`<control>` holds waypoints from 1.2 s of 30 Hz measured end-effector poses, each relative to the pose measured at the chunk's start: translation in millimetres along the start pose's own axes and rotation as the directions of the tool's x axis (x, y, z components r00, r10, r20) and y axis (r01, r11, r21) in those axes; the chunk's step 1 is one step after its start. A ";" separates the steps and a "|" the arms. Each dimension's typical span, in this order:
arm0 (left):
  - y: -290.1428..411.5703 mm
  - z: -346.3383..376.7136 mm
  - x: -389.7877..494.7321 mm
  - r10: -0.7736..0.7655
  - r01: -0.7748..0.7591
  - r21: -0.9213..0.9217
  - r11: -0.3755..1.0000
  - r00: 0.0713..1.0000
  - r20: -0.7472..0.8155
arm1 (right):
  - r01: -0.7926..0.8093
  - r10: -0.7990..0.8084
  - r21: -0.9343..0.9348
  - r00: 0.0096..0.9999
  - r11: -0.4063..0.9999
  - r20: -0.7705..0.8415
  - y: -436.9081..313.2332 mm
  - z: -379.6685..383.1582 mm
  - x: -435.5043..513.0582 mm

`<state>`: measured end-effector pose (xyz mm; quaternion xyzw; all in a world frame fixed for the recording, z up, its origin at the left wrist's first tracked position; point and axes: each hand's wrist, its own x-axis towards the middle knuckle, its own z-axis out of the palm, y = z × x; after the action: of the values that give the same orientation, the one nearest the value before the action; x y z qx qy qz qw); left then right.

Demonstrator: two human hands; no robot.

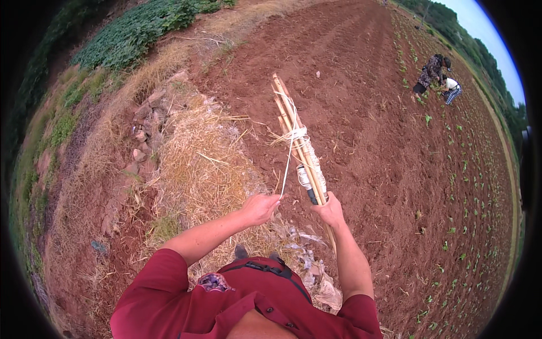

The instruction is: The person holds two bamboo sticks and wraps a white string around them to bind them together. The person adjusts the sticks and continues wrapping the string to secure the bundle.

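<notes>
My right hand (329, 208) is closed around the lower part of a bundle of thin wooden sticks (291, 114), which slants up and away over the soil. White cord (299, 134) is wound around the bundle, and more of it lies in thick coils (315, 165) along the sticks. A dark piece (312, 196) shows just above my right hand. To the left, my left hand (261, 208) pinches one strand of the cord (288, 165) between its fingertips. That strand runs taut up to the sticks.
Dry straw (203, 156) covers the ground at the left, beside stones (142, 146). Torn plastic film (311, 262) lies near my feet. Rows of seedlings (465, 165) grow at the right, where two people (432, 74) (452, 90) bend over the field. Leafy plants (131, 34) stand at the upper left.
</notes>
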<state>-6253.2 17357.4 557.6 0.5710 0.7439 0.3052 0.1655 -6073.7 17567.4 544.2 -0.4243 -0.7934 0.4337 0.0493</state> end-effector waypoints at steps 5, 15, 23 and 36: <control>-10.1 4.0 -7.7 0.066 -0.061 -0.033 0.998 0.978 0.197 | 0.060 -0.098 0.184 0.973 0.981 0.209 16.0 -1.5 -6.5; 3.6 -47.1 -9.6 -0.118 0.408 -0.748 0.524 0.904 0.410 | -0.008 -0.007 0.090 0.986 0.996 0.165 14.9 -24.9 -43.8; -13.4 -169.3 75.6 -0.306 0.190 -0.432 0.881 0.927 -0.216 | 0.162 -0.265 -0.506 0.954 0.847 -0.137 51.6 -49.0 -67.9; -100.1 -94.7 -20.5 -0.637 0.529 0.365 0.766 0.698 0.326 | -0.147 -0.038 -0.432 0.919 0.890 -0.392 95.2 -73.5 -83.4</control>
<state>-6378.4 17296.6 562.9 0.3720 0.8625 0.0083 0.3431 -5927.8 17580.4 544.3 -0.5242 -0.8340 0.1449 0.0932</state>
